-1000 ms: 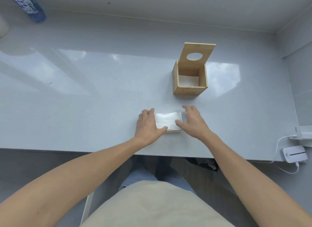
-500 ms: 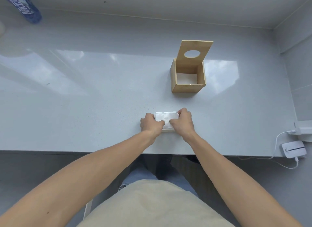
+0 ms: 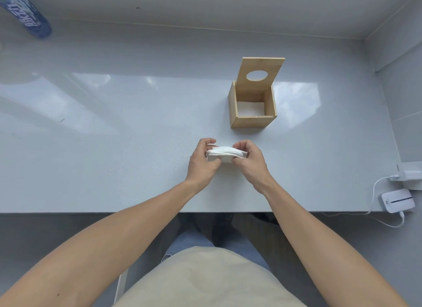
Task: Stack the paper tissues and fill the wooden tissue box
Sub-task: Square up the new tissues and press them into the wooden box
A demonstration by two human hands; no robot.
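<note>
Holding a small pile of white paper tissues (image 3: 226,154) between them, the left hand (image 3: 202,162) and the right hand (image 3: 249,160) each pinch one end, thumbs under and fingers curled over the top. A moment ago the pile lay flat on the desk with the hands pressed around it. Now it is lifted a little off the shiny pale grey desk (image 3: 114,135), and its top sheets fan out a bit toward the right. That tells me the stacking is likely done and the pile is ready to go in.

Just behind the hands and a little to the right stands the square light wooden tissue box (image 3: 252,121). Its lid with the round hole (image 3: 259,72) stands open. Something white already lies at the bottom. The pile needs to go down straight so the loose sheets do not catch on the rim.
</note>
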